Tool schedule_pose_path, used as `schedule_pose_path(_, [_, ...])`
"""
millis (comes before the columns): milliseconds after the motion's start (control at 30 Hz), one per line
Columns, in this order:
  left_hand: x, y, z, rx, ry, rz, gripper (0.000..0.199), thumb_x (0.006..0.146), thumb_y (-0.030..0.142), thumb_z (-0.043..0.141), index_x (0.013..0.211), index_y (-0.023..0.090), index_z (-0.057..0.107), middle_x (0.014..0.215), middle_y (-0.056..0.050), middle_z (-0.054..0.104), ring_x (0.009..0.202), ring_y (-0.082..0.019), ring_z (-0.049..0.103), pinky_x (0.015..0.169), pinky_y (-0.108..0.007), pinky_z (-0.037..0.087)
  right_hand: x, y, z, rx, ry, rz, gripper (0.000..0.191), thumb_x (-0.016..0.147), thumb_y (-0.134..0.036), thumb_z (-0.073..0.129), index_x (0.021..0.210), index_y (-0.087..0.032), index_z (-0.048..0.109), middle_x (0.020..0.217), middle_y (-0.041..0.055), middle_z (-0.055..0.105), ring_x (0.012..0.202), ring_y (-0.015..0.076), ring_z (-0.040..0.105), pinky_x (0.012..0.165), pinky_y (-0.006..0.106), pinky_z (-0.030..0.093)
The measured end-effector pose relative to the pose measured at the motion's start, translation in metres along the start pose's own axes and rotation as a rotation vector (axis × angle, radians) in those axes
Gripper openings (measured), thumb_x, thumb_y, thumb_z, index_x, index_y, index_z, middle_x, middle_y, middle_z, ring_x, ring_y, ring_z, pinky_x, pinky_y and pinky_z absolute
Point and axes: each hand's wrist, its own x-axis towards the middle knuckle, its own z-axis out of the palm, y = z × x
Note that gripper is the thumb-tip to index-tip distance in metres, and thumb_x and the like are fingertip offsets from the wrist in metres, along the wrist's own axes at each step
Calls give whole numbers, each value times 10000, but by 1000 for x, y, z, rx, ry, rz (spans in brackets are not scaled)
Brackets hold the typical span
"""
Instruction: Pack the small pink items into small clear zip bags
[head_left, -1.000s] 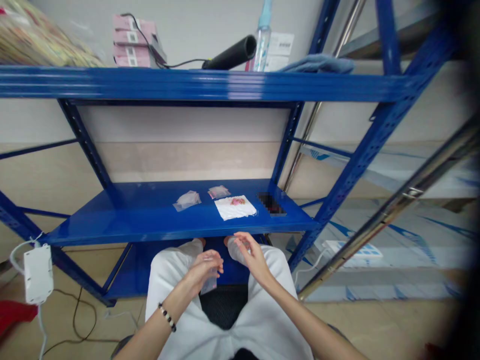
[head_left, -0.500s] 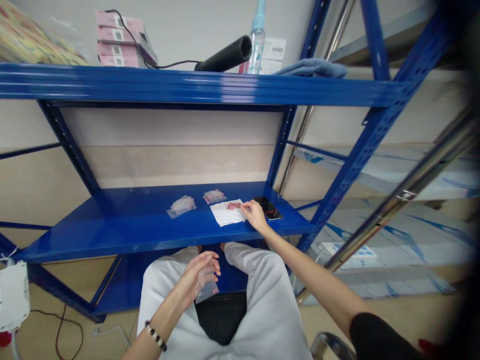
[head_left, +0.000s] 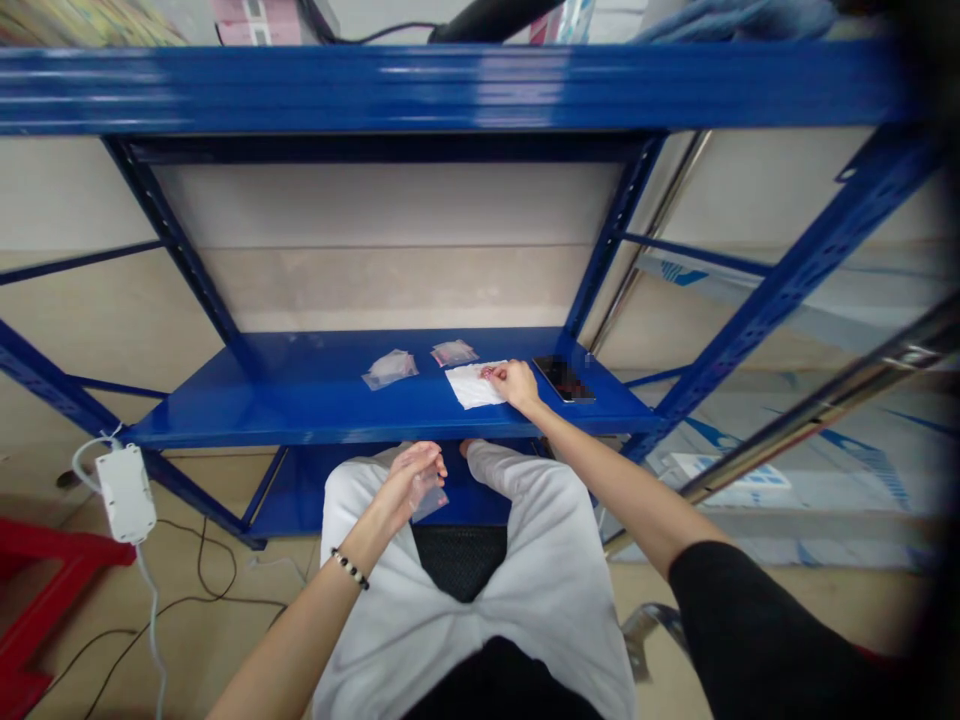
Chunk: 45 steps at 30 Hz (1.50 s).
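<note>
My left hand [head_left: 421, 472] is closed round a small clear plastic bag [head_left: 430, 500], held low over my lap in front of the shelf edge. My right hand [head_left: 514, 383] is over the blue shelf, fingertips pinched together at a little heap of small pink-red pieces [head_left: 487, 372]. The heap lies on a white sheet [head_left: 469, 388] that looks like tissue or paper. My fingers cover part of it, and what they pinch is too small to make out. Left of the sheet lies a pile of clear bags [head_left: 390, 369], with a second bag pile [head_left: 454, 352] behind it.
A dark phone [head_left: 564, 379] lies right of my hand on the blue shelf [head_left: 300, 400]. A thick upper shelf beam [head_left: 337, 90] crosses above. A white power strip [head_left: 126, 492] hangs at the left, near a red stool [head_left: 52, 590]. Metal poles stand at the right.
The view has tilted downward, so the upper shelf's contents are mostly cut off. My right fingers now cover more of the pink-red heap. My left hand keeps the bag.
</note>
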Motion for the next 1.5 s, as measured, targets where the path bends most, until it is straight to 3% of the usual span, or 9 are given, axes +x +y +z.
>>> schedule_pose_path(100, [5,-1,-5,11,7,21,332,692,335,816,892,146,630,754,-16,622,686,-126,620,628,-237,504,4,-3,-5,-41,-31,9,130,770,-182,643,771,-147,768,777,103,701,764,204,561,783,307,414])
schedule_pose_path(233, [2,0,-6,7,-1,17,342,689,343,818,889,140,630,754,-15,616,684,-123,619,633,-238,502,-19,-20,-30,115,146,-25,127,777,-229,644,758,-139,732,784,100,682,763,212,570,790,338,431])
schedule_pose_path(300, [-1,-1,-5,13,-22,-7,347,694,346,814,906,137,636,764,-22,627,686,-127,626,639,-240,505,-55,-33,-46,264,208,-47,148,801,-282,638,795,-157,718,804,81,682,746,202,580,753,334,444])
schedule_pose_path(400, [-7,-10,-5,70,-57,-84,342,715,335,796,953,137,649,806,-49,662,696,-144,648,650,-259,519,-132,-51,-59,445,134,-44,198,830,-370,630,850,-189,708,851,63,692,764,199,602,688,321,446])
schedule_pose_path(500, [-10,-25,-7,205,-74,-212,318,713,293,794,953,128,666,833,-93,697,719,-173,680,660,-276,529,-199,-60,-54,582,68,114,233,807,-421,664,836,-193,701,818,59,698,739,196,607,660,319,448])
schedule_pose_path(600, [-14,-36,-7,282,-132,-311,311,710,289,798,946,126,678,877,-124,716,771,-196,703,681,-275,531,-232,-65,-40,747,-41,257,286,772,-467,693,812,-183,698,802,61,706,725,193,615,669,325,474])
schedule_pose_path(900, [-23,-51,4,337,-249,-322,319,603,169,853,875,105,699,751,-74,704,712,-162,683,671,-247,514,-240,-83,-34,677,-267,65,244,802,-434,681,785,-194,719,765,42,667,709,175,590,580,284,411])
schedule_pose_path(1167, [-29,-47,11,298,-392,-337,255,648,212,831,833,82,713,746,-94,704,712,-174,676,698,-275,520,-242,-86,-38,610,-293,-116,262,916,-426,567,863,-248,752,940,63,643,943,218,588,829,368,464])
schedule_pose_path(1500, [-31,-39,16,-12,-261,-284,300,721,258,799,956,110,684,818,-93,702,758,-193,679,721,-303,521,-233,-85,-43,709,-317,-40,275,949,-422,508,1084,-258,683,1077,71,650,1010,225,600,824,349,493])
